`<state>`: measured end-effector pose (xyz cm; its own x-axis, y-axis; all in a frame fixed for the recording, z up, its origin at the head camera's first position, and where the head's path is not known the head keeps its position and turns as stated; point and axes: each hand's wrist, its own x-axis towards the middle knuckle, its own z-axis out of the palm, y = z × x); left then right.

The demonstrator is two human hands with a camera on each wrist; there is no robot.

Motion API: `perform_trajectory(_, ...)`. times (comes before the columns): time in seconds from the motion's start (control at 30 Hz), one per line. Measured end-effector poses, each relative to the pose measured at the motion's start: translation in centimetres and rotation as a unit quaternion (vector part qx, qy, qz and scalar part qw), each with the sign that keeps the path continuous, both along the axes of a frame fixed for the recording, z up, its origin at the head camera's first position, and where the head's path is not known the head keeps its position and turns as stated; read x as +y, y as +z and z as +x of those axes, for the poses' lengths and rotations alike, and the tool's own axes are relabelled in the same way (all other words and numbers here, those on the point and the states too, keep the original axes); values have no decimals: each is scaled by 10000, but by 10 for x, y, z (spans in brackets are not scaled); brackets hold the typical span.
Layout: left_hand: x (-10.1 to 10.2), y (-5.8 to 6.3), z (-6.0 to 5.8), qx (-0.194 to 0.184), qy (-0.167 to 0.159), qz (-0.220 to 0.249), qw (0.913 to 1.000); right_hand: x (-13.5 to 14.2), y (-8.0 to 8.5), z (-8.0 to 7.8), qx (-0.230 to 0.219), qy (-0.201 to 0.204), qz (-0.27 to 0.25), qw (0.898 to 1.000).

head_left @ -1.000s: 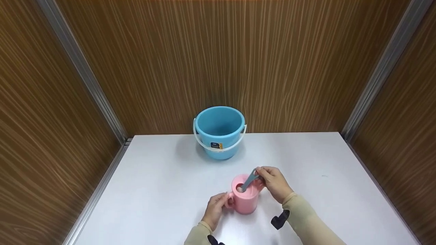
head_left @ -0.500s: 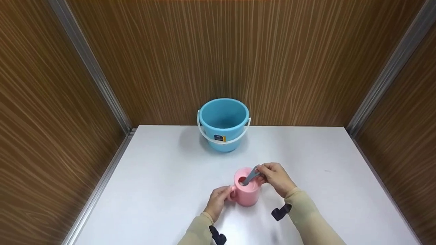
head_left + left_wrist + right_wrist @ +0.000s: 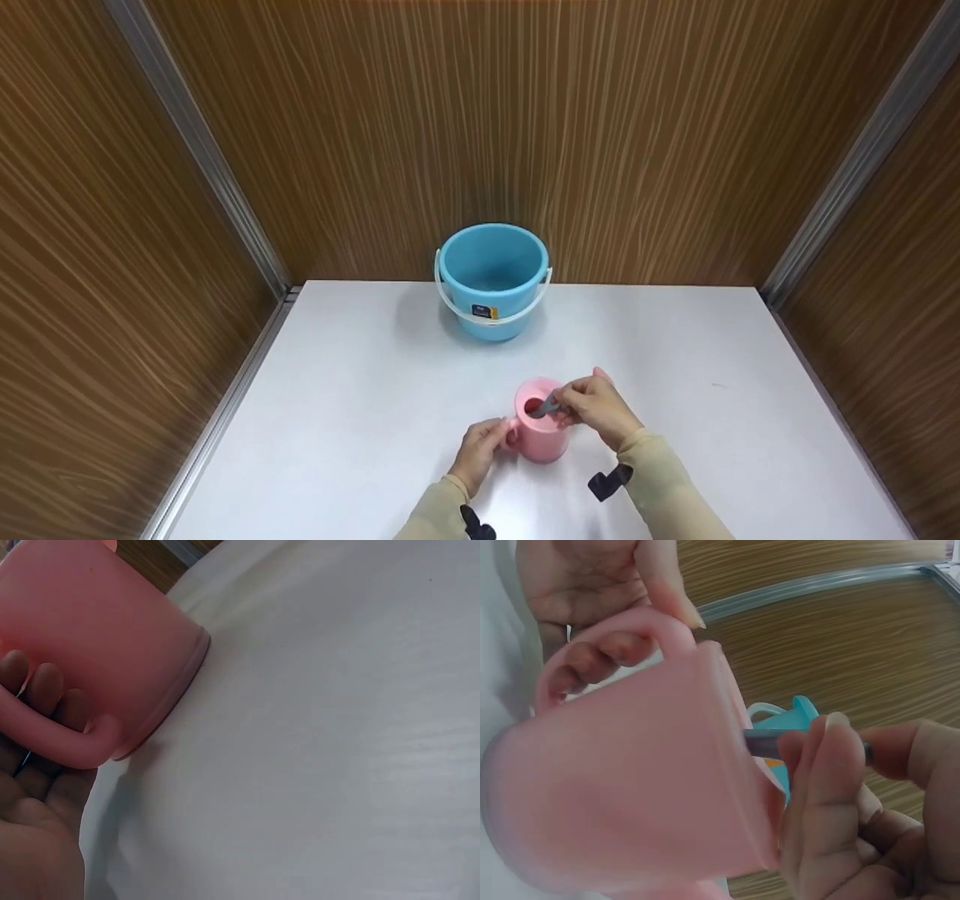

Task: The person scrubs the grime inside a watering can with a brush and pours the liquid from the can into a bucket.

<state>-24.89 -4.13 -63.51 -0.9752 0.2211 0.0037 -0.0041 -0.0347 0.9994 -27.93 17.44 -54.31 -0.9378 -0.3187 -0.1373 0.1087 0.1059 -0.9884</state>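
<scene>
A pink watering can (image 3: 544, 448) stands upright on the white table, an opening in its top and a spout (image 3: 602, 373) on its right. My left hand (image 3: 480, 448) grips the can's handle (image 3: 56, 736), several fingers curled through the loop. At the top, my right hand (image 3: 600, 409) pinches a grey-handled tool (image 3: 547, 407) between thumb and fingers. The tool slants down into the opening, so its lower end is hidden inside. In the right wrist view, a short stretch of grey handle (image 3: 763, 742) shows between rim and fingertips.
A blue bucket (image 3: 517, 304) with a white handle hanging across its front stands behind the can, near the table's back edge. Wood-grain panels (image 3: 360, 150) with grey metal corner strips rise at the back and both sides.
My right hand has come down and slightly left, with the grey tool sinking deeper into the can. The left hand keeps its grip on the handle. The head view has shifted slightly.
</scene>
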Motion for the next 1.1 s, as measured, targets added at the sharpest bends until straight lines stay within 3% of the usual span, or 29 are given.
perform_trajectory(0.27,0,21,23,-53,23,-272,9996,-6,-8,18,138,-395,-71,9991)
perform_trajectory(0.43,0,8,26,-15,190,-184,9996,-10,-9,26,495,-500,-15,9975)
perform_trajectory(0.6,3,-6,25,87,224,-215,9995,-10,-5,34,484,-731,-362,9955)
perform_trajectory(0.77,4,-1,31,83,204,-212,9995,-7,-6,36,401,-956,-701,9921)
perform_trajectory(0.97,7,19,43,-155,10,-199,9997,1,1,39,282,-1127,-927,9889)
perform_trajectory(1.1,8,16,46,-327,-94,-226,9992,5,0,41,286,-1024,-926,9900)
